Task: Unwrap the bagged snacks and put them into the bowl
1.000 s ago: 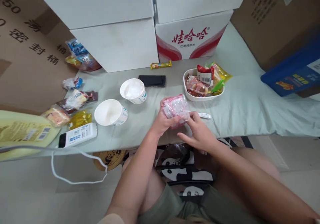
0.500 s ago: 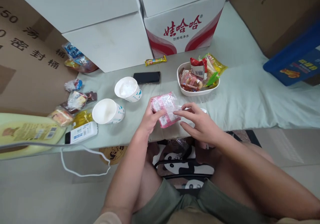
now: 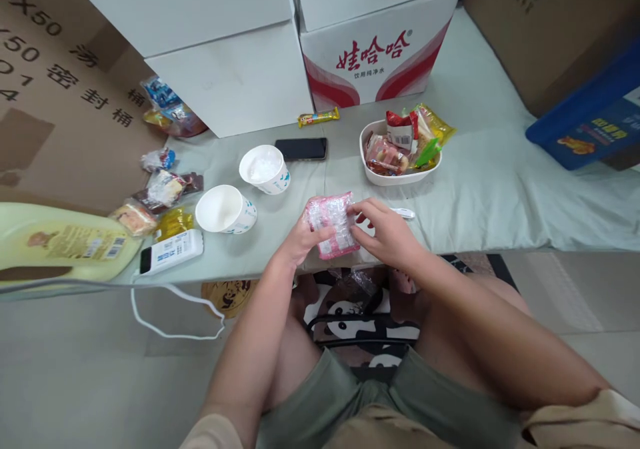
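Observation:
My left hand (image 3: 301, 235) grips a small, flat pink-and-white package (image 3: 331, 225) in clear, crinkled plastic, its thumb lying across the front. At the package's right edge, the bent fingers of my right hand (image 3: 383, 232) close on the plastic wrap. What the package contains cannot be made out. Just behind my right hand, a small white object (image 3: 403, 213) lies partly hidden on the cloth. Two white paper cups stand to the left: the near cup (image 3: 226, 210) and the far cup (image 3: 264, 170), which has clear, crumpled plastic inside.
A white bowl (image 3: 400, 179) holds several wrapped snacks. Behind the cups lie a black phone (image 3: 301, 149) and a yellow wrapped bar (image 3: 319, 117). White boxes (image 3: 370, 62) line the back. A yellow bottle (image 3: 65, 242), snack packets and a white device (image 3: 171, 251) with a cord lie left.
The fingers of my right hand have moved in from above the package's front to its right edge. My left hand keeps its hold. The whole view has shifted slightly.

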The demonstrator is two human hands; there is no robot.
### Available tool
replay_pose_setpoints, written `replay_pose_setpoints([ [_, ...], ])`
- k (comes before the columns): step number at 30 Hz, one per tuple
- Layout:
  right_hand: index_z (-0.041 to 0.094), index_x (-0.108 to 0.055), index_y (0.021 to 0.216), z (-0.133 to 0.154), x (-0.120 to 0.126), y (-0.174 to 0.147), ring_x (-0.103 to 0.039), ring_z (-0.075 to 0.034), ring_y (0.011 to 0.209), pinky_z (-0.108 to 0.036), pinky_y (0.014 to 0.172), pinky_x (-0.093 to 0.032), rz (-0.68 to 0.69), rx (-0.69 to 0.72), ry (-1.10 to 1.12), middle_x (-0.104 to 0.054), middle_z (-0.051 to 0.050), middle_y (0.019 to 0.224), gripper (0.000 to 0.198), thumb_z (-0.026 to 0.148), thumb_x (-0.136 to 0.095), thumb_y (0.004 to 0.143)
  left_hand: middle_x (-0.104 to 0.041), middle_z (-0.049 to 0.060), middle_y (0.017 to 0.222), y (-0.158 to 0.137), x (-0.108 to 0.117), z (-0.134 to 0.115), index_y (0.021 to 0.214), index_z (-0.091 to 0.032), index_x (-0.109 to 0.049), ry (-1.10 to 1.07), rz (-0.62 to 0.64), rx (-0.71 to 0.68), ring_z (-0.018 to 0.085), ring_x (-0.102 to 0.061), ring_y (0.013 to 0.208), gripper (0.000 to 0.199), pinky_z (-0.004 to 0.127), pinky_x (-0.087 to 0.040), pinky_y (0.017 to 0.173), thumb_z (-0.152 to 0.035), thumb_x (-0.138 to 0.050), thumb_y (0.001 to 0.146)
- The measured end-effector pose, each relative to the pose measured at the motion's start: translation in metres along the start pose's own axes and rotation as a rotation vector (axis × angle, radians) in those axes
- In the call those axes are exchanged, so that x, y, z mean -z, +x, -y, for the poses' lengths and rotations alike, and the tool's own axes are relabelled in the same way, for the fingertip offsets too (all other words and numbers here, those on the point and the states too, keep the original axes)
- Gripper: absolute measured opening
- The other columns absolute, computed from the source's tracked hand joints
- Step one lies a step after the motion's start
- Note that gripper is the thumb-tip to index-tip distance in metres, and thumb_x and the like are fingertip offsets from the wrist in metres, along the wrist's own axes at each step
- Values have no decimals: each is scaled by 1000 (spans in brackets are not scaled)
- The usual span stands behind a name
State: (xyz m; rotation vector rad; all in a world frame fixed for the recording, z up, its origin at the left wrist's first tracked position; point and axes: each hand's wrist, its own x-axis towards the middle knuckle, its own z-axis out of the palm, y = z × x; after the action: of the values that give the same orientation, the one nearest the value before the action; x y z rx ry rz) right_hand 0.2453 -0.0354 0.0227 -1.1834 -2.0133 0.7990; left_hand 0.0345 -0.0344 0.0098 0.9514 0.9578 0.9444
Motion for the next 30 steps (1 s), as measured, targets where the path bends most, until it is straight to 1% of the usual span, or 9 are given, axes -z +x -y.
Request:
replay_pose_setpoints([
  [4, 23, -64, 111, -3, -4, 0, -65, -18, 87, -32, 72, -51, 22, -22, -14, -64, -6, 106, 22, 23, -58, 89, -67, 6, 115, 4, 3, 4, 123, -22, -50, 43, -7, -16, 23, -64, 105, 78, 38, -49, 96, -32, -93, 60],
  [8, 24, -63, 115, -9, 0, 1, -65, -18, 87, -31, 75, -52, 19, 2, 16, -64, -6, 108, 24, 26, -57, 92, -69, 3, 105, 13, 6, 1, 119, -20, -55, 36, -82, -21, 20, -66, 93, 70, 33, -51, 86, -33, -92, 61],
  [10, 24, -62, 117, -16, 6, 3, -66, -18, 89, -32, 77, -52, -25, 20, -5, -65, -7, 108, 25, 27, -56, 93, -70, 2, 98, 21, 7, -1, 113, -19, -59, -19, -198, -39, 19, -66, 87, 67, 31, -52, 82, -34, -93, 57],
  [13, 21, -60, 121, -30, 14, 9, -66, -23, 95, -36, 80, -51, -87, -27, -178, -68, -9, 107, 30, 26, -55, 92, -72, 3, 97, 35, 12, -4, 106, -18, -63, -129, -433, -66, 19, -68, 86, 61, 31, -55, 80, -33, -92, 55],
  [16, 17, -61, 126, -45, 17, 12, -64, -30, 101, -41, 84, -49, -5, -99, -438, -69, -13, 112, 36, 26, -55, 91, -73, 4, 100, 43, 17, -7, 102, -19, -66, -204, -594, -113, 20, -70, 92, 52, 30, -56, 80, -30, -89, 57],
  [20, 15, -67, 119, -56, 15, 11, -61, -33, 104, -44, 90, -46, 141, -133, -635, -68, -16, 117, 31, 26, -55, 93, -74, 5, 105, 43, 22, -9, 102, -20, -67, -223, -677, -157, 21, -70, 98, 45, 28, -56, 82, -28, -86, 63],
  [23, 17, -70, 115, -58, 14, 9, -58, -33, 109, -44, 92, -45, 158, -121, -616, -66, -16, 121, 28, 26, -52, 95, -73, 5, 110, 40, 24, -7, 104, -21, -64, -238, -688, -207, 21, -69, 103, 45, 29, -56, 86, -27, -86, 65],
  [26, 15, -69, 111, -55, 16, 7, -60, -34, 106, -45, 90, -45, 162, -142, -536, -68, -17, 114, 30, 27, -46, 97, -71, 5, 112, 38, 26, -3, 106, -23, -62, -240, -690, -236, 20, -68, 105, 47, 28, -55, 90, -27, -86, 66],
  [30, 17, -63, 111, -37, 16, 8, -63, -25, 82, -37, 76, -47, 150, -229, -172, -70, -9, 91, 31, 33, -40, 98, -69, 3, 111, 36, 28, 5, 110, -25, -58, -149, -685, -268, 18, -67, 102, 48, 30, -54, 90, -29, -84, 69],
])
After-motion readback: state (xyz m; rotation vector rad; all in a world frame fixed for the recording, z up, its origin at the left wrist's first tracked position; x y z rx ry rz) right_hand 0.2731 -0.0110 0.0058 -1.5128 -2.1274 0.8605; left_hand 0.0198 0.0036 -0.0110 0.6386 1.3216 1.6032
